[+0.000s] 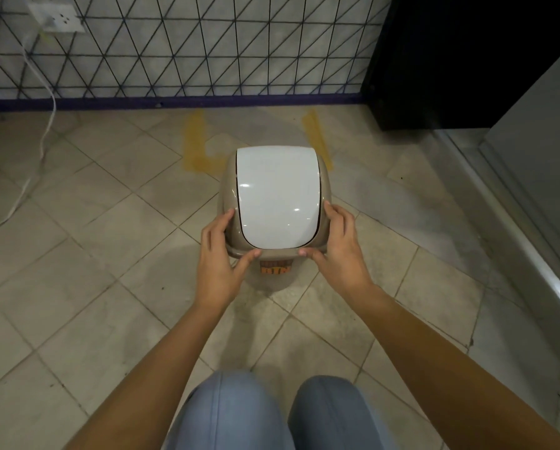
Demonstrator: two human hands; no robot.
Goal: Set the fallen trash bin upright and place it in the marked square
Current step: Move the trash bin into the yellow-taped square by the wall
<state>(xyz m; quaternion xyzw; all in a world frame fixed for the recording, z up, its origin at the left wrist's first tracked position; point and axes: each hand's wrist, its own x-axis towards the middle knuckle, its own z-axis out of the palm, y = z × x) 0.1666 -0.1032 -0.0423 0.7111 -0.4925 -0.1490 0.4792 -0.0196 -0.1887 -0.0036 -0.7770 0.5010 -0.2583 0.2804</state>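
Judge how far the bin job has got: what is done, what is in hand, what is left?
Done: the bin stands upright. In hand: the left hand and right hand hold its top. Left: it seems short of the yellow marking, so it still needs placing.

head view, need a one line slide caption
Both hands grip the upright trash bin just short of the yellow floor marking.

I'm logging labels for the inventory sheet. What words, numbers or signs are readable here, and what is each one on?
"BIN", in orange letters on a sticker on the front of the trash bin, below the lid rim between the left hand and right hand.
A line above it on the same sticker: too dark and blurred to read.
The wall socket and the yellow floor marking: no text visible.
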